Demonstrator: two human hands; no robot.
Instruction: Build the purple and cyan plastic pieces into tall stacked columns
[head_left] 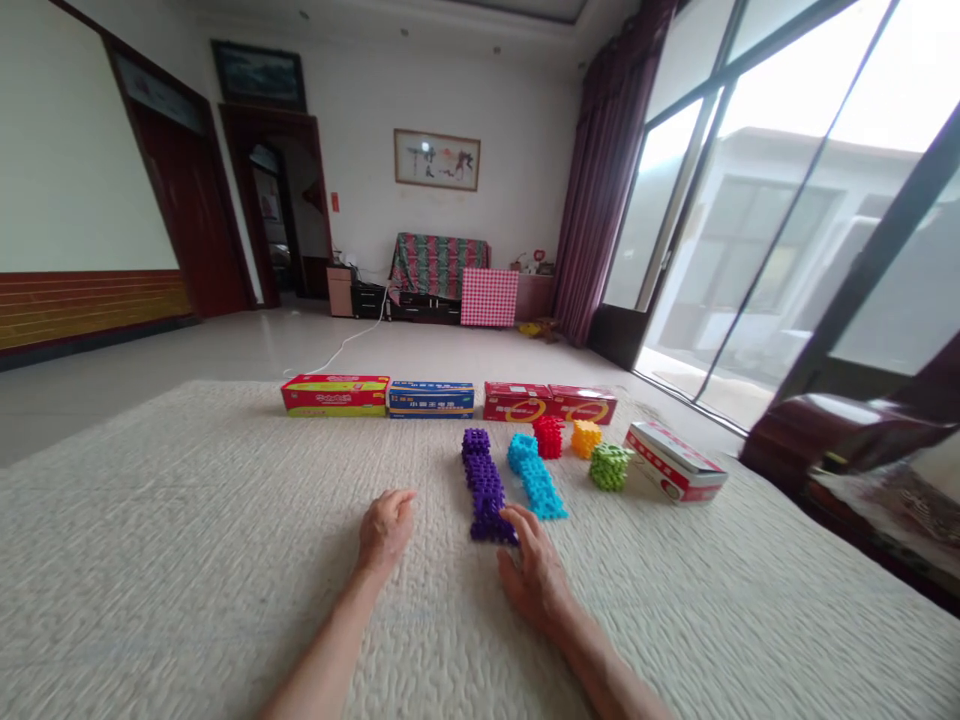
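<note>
My left hand (386, 526) rests on the mat to the left of the purple strip, its fingers curled in and pressed together; nothing shows in them. At the near end of a long strip of purple interlocking plastic pieces (484, 488), my right hand (538, 568) has its fingertips against or just over the corner. Its thumb is spread away from the fingers. A shorter light-blue strip of the same pieces (536, 475) lies just beyond that hand. Farther back sit a red cluster (548, 437), an orange one (586, 438) and a green one (609, 466).
Along the mat's far edge stand a red-and-yellow box (336, 397), a blue box (431, 400) and two red boxes (517, 402) end to end. A white-and-red box (675, 463) lies angled at the right. The textured beige mat (225, 540) spreads underneath. Dark furniture (802, 440) borders it on the right.
</note>
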